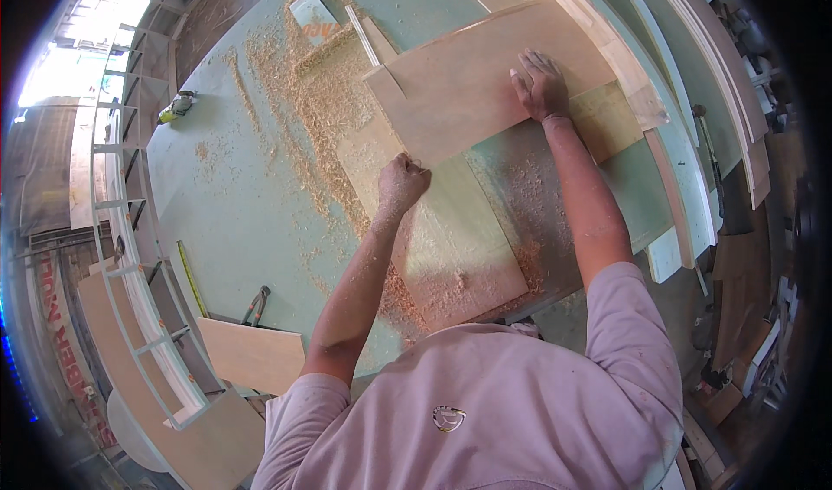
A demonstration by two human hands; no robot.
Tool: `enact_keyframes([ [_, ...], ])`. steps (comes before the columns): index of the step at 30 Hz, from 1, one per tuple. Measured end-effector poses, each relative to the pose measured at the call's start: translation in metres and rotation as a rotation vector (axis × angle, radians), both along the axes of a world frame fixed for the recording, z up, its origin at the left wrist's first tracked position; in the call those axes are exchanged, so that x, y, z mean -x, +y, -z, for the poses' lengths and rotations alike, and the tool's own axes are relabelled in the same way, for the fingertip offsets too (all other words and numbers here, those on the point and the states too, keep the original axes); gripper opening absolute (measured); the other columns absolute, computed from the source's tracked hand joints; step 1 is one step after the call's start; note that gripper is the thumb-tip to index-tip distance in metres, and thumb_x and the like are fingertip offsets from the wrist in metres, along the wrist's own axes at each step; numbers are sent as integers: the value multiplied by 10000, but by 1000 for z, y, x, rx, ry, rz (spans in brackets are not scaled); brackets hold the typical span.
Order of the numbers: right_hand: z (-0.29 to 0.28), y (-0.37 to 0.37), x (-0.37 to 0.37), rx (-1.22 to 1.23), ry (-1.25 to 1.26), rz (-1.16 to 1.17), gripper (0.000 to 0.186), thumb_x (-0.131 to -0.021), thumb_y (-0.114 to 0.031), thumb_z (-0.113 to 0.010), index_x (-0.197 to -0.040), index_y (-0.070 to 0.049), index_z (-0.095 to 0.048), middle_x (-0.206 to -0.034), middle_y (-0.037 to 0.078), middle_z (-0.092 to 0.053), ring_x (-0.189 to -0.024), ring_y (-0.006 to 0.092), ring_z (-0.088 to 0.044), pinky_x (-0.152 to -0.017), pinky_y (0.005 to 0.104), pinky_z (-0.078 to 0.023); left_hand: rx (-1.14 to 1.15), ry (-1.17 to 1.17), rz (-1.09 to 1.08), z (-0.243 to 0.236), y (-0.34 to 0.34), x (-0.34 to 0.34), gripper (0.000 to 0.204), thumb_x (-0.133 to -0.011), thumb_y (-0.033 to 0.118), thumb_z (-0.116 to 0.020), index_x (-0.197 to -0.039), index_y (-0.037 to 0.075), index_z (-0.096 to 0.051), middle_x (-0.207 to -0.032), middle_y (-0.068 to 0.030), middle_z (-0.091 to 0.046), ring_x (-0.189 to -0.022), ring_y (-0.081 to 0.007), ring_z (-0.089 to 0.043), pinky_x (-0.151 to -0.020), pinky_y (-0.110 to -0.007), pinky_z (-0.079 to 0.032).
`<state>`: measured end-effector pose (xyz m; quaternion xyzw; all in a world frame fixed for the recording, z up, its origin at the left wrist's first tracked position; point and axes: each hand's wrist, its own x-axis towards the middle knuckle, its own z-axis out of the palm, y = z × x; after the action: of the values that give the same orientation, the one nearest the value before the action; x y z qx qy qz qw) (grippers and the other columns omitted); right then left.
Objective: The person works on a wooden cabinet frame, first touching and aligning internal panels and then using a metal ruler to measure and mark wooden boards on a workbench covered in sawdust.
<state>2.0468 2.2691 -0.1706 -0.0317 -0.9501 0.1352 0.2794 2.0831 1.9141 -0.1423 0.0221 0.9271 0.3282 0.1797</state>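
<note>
A wide, smooth light-brown wooden panel [468, 74] lies at a slant across the far middle of the green table [208, 195]. My left hand [404, 184] is closed at the panel's near left corner, its fingers curled and partly hidden. Toward the panel's right side, my right hand [542, 87] rests flat on top with fingers stretched out. Under the panel and reaching toward me is a paler board [459, 247], sprinkled with wood shavings. A thin white strip [362, 36] stands out past the panel's far left corner.
Wood shavings [321, 135] cover the table left of the panel. A green-and-grey power tool [178, 107] lies at the far left edge. Pincers [257, 305], a yellow tape measure [191, 278] and a small board [251, 351] are near left. Long boards [624, 48] line the right; a hammer [706, 139] is there.
</note>
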Motion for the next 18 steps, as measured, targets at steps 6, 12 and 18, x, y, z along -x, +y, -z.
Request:
enact_keyframes([
  [6, 1, -2, 13, -15, 18, 12, 495, -932, -384, -579, -1233, 0, -662, -1346, 210, -601, -1293, 351, -529, -1147, 469, -337, 37, -3, -2, -2, 0, 11, 292, -721, 221, -653, -886, -19, -635, -807, -234, -683, -843, -407, -684, -766, -444, -533],
  [12, 3, -2, 25, -19, 15, 15, 505, -932, -401, -571, -1224, 0, -669, -1343, 210, -603, -1297, 348, -527, -1146, 461, -342, -19, -8, -36, -5, 0, 22, 281, -719, 219, -668, -868, -16, -630, -807, -238, -680, -833, -399, -688, -750, -440, -532],
  [18, 4, -2, 36, -32, 26, 7, 502, -937, -402, -561, -1221, -4, -673, -1318, 207, -622, -1286, 344, -537, -1135, 451, -360, -52, 5, -26, 3, -3, 34, 279, -718, 209, -687, -862, -21, -624, -806, -244, -679, -840, -397, -692, -741, -438, -535],
])
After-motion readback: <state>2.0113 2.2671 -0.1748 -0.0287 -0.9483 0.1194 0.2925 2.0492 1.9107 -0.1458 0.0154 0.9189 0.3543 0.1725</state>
